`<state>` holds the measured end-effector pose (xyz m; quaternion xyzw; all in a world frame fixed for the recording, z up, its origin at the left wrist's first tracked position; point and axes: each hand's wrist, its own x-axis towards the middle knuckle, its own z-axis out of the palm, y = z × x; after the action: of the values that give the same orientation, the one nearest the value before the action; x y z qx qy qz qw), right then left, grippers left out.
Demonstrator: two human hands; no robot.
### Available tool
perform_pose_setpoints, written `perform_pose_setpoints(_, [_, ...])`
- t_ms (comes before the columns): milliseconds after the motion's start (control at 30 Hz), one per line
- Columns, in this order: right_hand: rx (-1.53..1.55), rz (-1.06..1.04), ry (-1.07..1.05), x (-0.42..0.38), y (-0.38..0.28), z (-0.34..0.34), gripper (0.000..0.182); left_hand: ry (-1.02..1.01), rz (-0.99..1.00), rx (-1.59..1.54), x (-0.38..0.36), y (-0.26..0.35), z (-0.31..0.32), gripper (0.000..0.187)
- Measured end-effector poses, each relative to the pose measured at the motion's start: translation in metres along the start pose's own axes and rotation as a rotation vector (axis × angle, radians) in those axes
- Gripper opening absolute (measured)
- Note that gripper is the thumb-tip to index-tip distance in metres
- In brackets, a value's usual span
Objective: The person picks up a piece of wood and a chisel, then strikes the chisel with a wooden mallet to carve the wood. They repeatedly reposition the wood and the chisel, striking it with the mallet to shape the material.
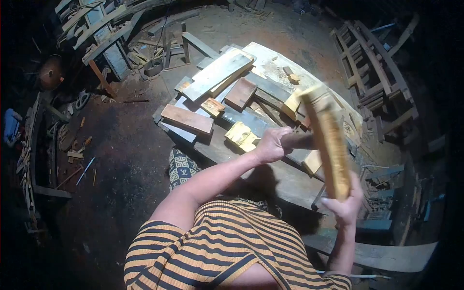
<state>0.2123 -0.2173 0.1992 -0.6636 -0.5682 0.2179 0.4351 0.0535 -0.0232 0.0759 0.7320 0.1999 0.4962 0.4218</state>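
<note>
My left hand (272,146) is closed around a short brown wooden bar (298,141), whose far end meets a long wood block in this view. That wood block (332,147) is pale yellow-brown, blurred and tilted upright over the right part of the workbench. My right hand (345,205) grips it at its lower end, thumb on the near side. Just left of my left hand lies a notched yellow wood piece (241,137). A reddish wood block (187,119) rests farther left on the bench.
The low workbench (285,181) carries another reddish block (240,93), a thick pale board (217,75) and a wide light plank (275,58) with small offcuts. A wooden rack (374,72) stands at right. Scrap wood and a frame (112,53) lie at back left.
</note>
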Motion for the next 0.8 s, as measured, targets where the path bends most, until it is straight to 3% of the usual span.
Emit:
perform_pose_setpoints(33, [0.071, 0.134, 0.03, -0.002, -0.021, -0.005, 0.07, -0.04, -0.026, 0.02, -0.001, 0.001, -0.002, 0.025])
perform_pose_setpoints(67, [0.244, -0.067, 0.198, -0.004, 0.0, -0.002, 0.069, -0.04, -0.033, 0.015, -0.002, -0.001, -0.001, 0.025])
perform_pose_setpoints(133, [0.756, -0.174, 0.249, -0.005, 0.0, 0.022, 0.07, -0.043, 0.004, 0.051, -0.003, -0.003, 0.0, 0.025])
perform_pose_setpoints(167, [0.668, -0.115, 0.279, -0.008, 0.01, 0.03, 0.069, -0.038, 0.007, 0.047, -0.002, -0.004, 0.0, 0.025])
perform_pose_setpoints(200, [0.316, 0.151, 0.16, -0.011, 0.013, 0.027, 0.068, -0.027, 0.002, 0.016, -0.002, -0.005, -0.001, 0.024])
perform_pose_setpoints(267, [-0.027, -0.004, -0.032, -0.004, 0.038, 0.034, 0.069, -0.025, -0.012, -0.021, -0.006, -0.005, -0.004, 0.024])
perform_pose_setpoints(300, [-0.033, 0.001, -0.028, -0.002, 0.04, 0.038, 0.069, -0.004, -0.056, -0.117, -0.006, -0.005, -0.005, 0.023])
perform_pose_setpoints(400, [0.552, 0.356, -0.079, -0.003, 0.043, 0.054, 0.071, 0.052, -0.142, -0.387, -0.009, -0.009, -0.023, 0.018])
perform_pose_setpoints(467, [0.492, 0.371, -0.028, -0.009, 0.067, 0.086, 0.067, 0.18, -0.146, -0.446, -0.011, -0.015, -0.045, 0.02])
perform_pose_setpoints(500, [0.504, 0.429, -0.077, -0.013, 0.079, 0.101, 0.064, 0.277, -0.093, -0.306, -0.012, -0.02, -0.056, 0.022])
perform_pose_setpoints(533, [0.517, 0.487, -0.131, -0.017, 0.088, 0.115, 0.06, 0.327, -0.12, -0.381, -0.01, -0.009, -0.068, 0.02])
perform_pose_setpoints(567, [0.526, 0.507, -0.158, -0.019, 0.091, 0.13, 0.057, 0.462, -0.318, -0.395, -0.014, -0.02, -0.072, 0.017])
perform_pose_setpoints(667, [0.512, 0.486, -0.228, -0.024, 0.114, 0.155, 0.049, 0.707, -0.315, -0.715, -0.017, -0.035, -0.086, 0.013])
perform_pose_setpoints(800, [0.551, 0.595, -0.237, -0.021, 0.113, 0.154, 0.05, 0.844, -0.332, -0.962, -0.013, -0.029, -0.1, 0.018])
